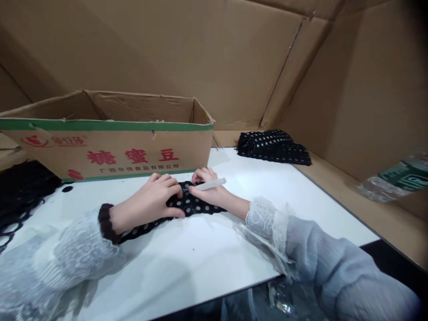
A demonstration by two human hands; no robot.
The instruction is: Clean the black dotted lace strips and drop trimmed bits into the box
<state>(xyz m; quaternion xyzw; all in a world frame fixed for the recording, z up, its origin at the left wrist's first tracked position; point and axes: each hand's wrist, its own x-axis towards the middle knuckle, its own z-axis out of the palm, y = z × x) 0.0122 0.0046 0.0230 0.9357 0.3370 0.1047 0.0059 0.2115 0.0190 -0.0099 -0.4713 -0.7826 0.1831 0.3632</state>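
Observation:
Across the white tabletop lies a long black strip with pale, evenly spaced dots (189, 205); whether these are holes or print, I cannot tell. My left hand (150, 198) rests over the strip's left part, thumb and fingers spread apart and pressing it against the table. Pinched in my right hand (210, 191) is a slim white pen-like tool (214, 183), its rear end pointing right and its tip down at the strip. My right fingers hide part of that tip. Small dark pieces under the fingertips are too small to make out.
An open cardboard box (147, 151) stands behind my hands. At left lies a black heap of perforated material (23, 191), with a small black disc (67, 189) near it. A folded dotted black bundle (272, 146) sits at back right. A plastic bottle (397, 178) is farther right. Cardboard walls surround the table.

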